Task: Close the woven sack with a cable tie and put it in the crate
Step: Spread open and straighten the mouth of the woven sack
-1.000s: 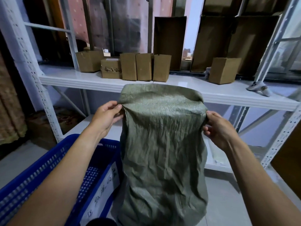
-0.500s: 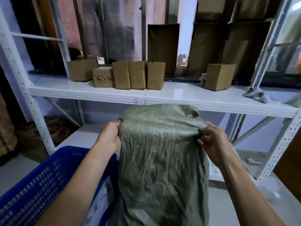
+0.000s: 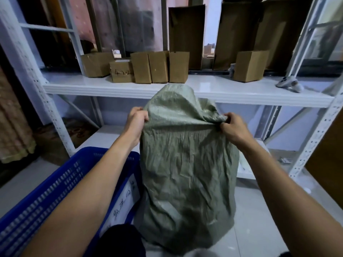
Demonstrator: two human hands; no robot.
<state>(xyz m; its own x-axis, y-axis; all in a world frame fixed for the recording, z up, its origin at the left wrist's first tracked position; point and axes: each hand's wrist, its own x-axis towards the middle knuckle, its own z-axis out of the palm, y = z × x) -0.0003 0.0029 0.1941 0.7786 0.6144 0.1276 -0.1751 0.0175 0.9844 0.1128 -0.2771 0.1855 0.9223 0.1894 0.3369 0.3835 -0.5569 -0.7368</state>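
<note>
A crumpled grey-green woven sack (image 3: 187, 167) stands upright on the tiled floor in front of me, its body bulging. My left hand (image 3: 137, 120) grips the left side of the sack's mouth. My right hand (image 3: 233, 127) pinches the right side, with fabric bunched in the fingers. The top of the sack (image 3: 178, 101) humps up between my hands. A blue plastic crate (image 3: 55, 190) with slotted walls and a white handwritten label (image 3: 124, 203) sits at lower left, touching the sack. No cable tie is visible.
A white metal shelf unit (image 3: 204, 89) stands just behind the sack, with several small cardboard boxes (image 3: 157, 66) and taller cartons on its upper board. A white device (image 3: 289, 84) lies at the shelf's right end. A lower shelf board sits behind the sack.
Both hands have gathered the sack's mouth more tightly, and the flat top edge now bulges up into a hump. My right hand has bunched more fabric.
</note>
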